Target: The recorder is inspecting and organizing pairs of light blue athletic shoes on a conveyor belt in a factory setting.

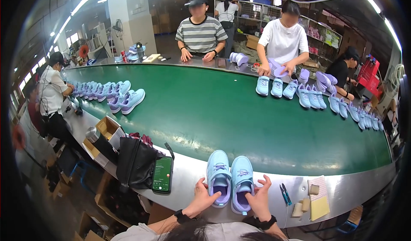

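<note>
Two light-blue sneakers with lilac linings stand side by side at the metal edge of the belt, toes pointing away from me. My left hand [203, 198] is at the left sneaker [218, 166], its thumb inside the heel opening and its fingers along the outer side. At the right sneaker [242, 172], my right hand [258, 200] has its thumb in the opening, with the fingers raised beside the outer side. Both sneakers rest upright, and dark bands circle both my wrists.
The green belt [205, 121] carries sneaker rows [100, 89] at left and others [304, 96] at right. A black pouch [136, 161], phone [162, 174] and flask [101, 143] lie left; snips [285, 194] and a yellow pad [320, 208] right. Across, a person [283, 41] handles lilac insoles.
</note>
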Action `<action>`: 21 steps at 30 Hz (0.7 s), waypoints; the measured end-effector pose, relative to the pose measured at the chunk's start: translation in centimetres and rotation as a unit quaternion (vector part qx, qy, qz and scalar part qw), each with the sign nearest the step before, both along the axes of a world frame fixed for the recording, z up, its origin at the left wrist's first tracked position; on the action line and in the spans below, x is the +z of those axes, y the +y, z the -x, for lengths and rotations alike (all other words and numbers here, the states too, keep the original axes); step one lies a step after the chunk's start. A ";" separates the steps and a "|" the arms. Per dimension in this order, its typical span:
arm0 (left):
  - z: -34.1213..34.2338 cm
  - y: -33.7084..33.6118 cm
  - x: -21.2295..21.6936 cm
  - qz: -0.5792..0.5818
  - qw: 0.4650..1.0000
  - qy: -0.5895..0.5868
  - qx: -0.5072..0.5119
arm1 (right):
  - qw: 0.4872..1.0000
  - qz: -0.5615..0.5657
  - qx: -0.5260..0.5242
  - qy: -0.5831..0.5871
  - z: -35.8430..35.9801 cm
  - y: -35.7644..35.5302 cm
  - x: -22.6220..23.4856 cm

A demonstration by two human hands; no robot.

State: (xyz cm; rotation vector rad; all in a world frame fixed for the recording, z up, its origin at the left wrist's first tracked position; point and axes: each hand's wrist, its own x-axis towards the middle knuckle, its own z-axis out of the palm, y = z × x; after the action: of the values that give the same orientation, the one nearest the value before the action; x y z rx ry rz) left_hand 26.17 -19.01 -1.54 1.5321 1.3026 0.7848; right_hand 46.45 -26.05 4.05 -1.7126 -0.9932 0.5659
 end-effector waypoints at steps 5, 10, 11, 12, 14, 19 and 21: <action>0.5 0.2 1.4 0.102 0.989 -0.103 -0.017 | 0.978 0.111 0.116 -0.135 -2.2 0.5 -1.0; 1.7 1.2 3.2 0.238 0.920 -0.302 -0.070 | 0.976 0.112 0.141 0.125 -3.4 0.1 -2.4; 2.0 1.4 3.3 0.238 0.912 -0.324 -0.077 | 0.974 0.112 0.141 0.138 -3.4 -0.2 -2.8; 2.2 1.4 3.3 0.307 0.877 -0.355 -0.102 | 0.948 0.107 0.154 0.257 -3.4 -0.6 -3.1; 2.0 0.9 2.7 0.387 0.818 -0.409 -0.118 | 0.880 0.082 0.164 0.438 -2.6 -1.4 -3.8; 1.0 -0.1 -0.2 0.428 0.751 -0.483 -0.138 | 0.823 0.045 0.191 0.534 -0.4 -1.9 -4.8; 0.9 0.2 -1.2 0.429 0.738 -0.507 -0.122 | 0.760 0.051 0.153 0.629 -0.7 -2.0 -4.3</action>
State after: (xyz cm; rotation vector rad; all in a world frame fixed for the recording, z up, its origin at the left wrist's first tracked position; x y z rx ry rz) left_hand 25.29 -18.83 -2.77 0.3308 0.4399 0.5499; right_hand 47.20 -28.02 -0.27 -0.8339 -0.2051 1.7007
